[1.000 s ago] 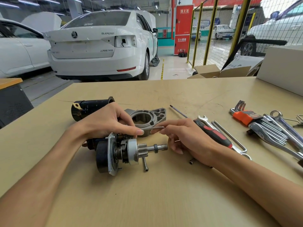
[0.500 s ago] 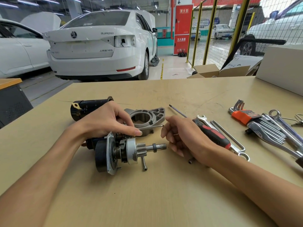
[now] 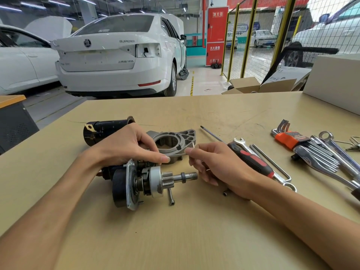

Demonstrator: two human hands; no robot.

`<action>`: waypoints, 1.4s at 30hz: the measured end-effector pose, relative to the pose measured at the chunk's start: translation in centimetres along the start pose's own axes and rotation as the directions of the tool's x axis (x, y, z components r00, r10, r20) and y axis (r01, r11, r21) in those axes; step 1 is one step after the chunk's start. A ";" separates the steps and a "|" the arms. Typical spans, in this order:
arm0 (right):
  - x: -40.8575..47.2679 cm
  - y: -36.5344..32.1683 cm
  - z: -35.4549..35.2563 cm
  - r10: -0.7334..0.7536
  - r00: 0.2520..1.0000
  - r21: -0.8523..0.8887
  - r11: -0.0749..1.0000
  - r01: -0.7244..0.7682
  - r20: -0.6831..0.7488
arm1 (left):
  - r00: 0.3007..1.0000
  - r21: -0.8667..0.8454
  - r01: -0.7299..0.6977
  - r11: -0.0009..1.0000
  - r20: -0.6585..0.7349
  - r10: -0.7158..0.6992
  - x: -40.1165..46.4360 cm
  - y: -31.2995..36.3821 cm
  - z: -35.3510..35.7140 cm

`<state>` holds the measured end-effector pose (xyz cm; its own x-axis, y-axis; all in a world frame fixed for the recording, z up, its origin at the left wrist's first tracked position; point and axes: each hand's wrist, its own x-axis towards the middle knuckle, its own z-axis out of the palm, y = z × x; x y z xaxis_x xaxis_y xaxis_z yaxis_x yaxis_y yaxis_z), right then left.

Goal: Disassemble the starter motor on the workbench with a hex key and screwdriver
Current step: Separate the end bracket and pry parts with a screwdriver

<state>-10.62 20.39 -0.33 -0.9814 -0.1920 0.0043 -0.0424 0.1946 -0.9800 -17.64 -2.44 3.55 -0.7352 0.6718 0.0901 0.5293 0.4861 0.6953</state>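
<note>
Head view: white car (image 3: 116, 61) w/ "SUPERB" badge behind workbench (image 3: 194, 230).

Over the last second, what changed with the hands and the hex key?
The right hand drew back slightly, then returned to pinch the hex key nearer its bend. The left hand kept holding the starter motor; the loose bolt and screwdriver stayed put.
</note>
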 end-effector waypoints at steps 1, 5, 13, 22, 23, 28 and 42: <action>0.0 0.0 0.0 -0.005 1.000 0.003 1.000 0.005 0.003 | 1.000 -0.003 -0.001 1.000 0.004 0.001 0.0 0.0 0.0; 0.0 0.1 -0.1 -0.032 0.999 0.006 0.999 0.032 0.003 | 1.000 -0.024 -0.006 1.000 0.005 0.006 0.0 0.0 -0.1; 0.1 -0.1 -0.1 0.030 0.999 0.107 0.994 -0.033 0.034 | 1.000 -0.033 0.005 0.999 -0.016 -0.006 0.0 0.1 0.0; 0.2 -0.1 -0.4 0.070 0.996 0.103 0.992 -0.075 0.052 | 1.000 -0.026 0.004 1.000 -0.025 -0.004 0.0 -0.1 -0.1; 0.2 -0.1 -0.5 0.065 0.996 0.110 0.991 -0.071 0.055 | 1.000 -0.023 0.006 1.000 -0.024 -0.006 0.0 -0.1 -0.1; 0.2 -0.1 -0.5 0.040 0.998 0.122 0.991 -0.046 0.051 | 1.000 -0.013 0.008 1.000 -0.027 -0.008 0.0 -0.2 -0.1; 0.3 0.2 -0.4 0.014 1.000 0.062 0.998 -0.015 0.020 | 1.000 -0.031 0.001 1.000 0.017 0.000 0.1 -0.3 -0.1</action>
<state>-11.00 20.70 -0.45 -0.9779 -0.2089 -0.0136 -0.0156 0.1375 -0.9904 -17.90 -2.62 3.38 -0.7280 0.6811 0.0779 0.5153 0.4687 0.7175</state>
